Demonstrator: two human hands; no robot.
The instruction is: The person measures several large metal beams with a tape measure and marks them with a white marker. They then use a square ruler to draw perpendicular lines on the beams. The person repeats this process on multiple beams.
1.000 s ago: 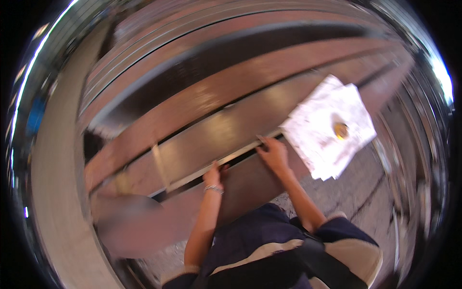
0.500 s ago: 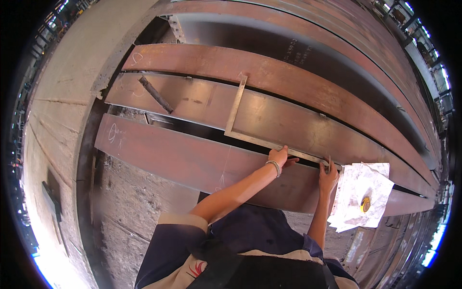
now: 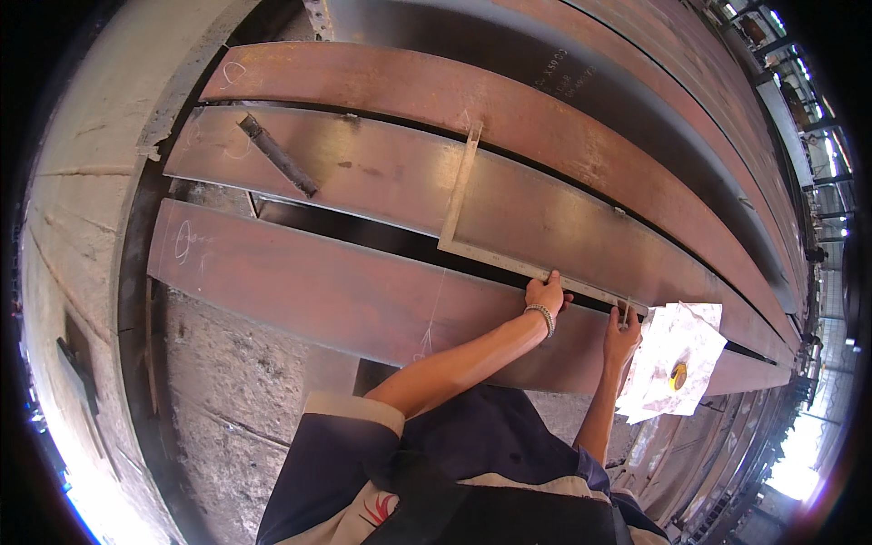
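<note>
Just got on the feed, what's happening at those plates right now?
A person leans over long rusty steel plates laid side by side. Both hands rest on a big L-shaped metal square lying across the plates: the left hand presses on its long arm, the right hand sits at that arm's far end. A sheet of paper with a small yellow object on it lies just right of the hands. A short dark bar lies on the middle plate.

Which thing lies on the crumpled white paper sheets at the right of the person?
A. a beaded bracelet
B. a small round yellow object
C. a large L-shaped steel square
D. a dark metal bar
B: a small round yellow object sits on the white paper sheets, which rest on the rusty steel plate beside the right hand.
</note>
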